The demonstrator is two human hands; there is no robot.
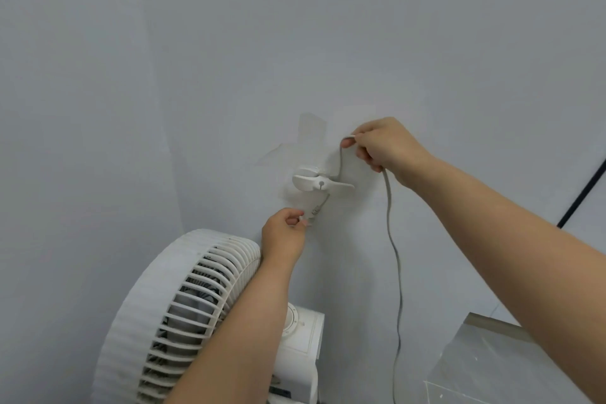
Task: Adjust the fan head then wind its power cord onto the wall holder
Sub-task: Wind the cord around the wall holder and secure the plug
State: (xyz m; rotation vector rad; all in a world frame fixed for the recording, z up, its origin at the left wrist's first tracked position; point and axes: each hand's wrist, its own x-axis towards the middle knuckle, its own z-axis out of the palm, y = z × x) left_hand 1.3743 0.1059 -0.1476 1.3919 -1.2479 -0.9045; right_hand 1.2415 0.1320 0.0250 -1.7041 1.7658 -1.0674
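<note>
One white fan stands at the lower left, its single grilled fan head (183,305) tilted upward above a boxy base (303,348). One wall holder (319,181), white with two flat arms spreading left and right, is fixed to the pale wall (295,26) above the fan. One grey power cord (395,256) runs through it.

The left hand (285,236), fingers curled, pinches the cord's white end (311,211) just below the holder. The right hand (380,144), up and to the right of the holder, grips the cord in curled fingers; from there the cord drops down the wall to the bottom edge.

One black cable (580,193) slants at the far right, and one pale box (492,361) sits at the lower right.
</note>
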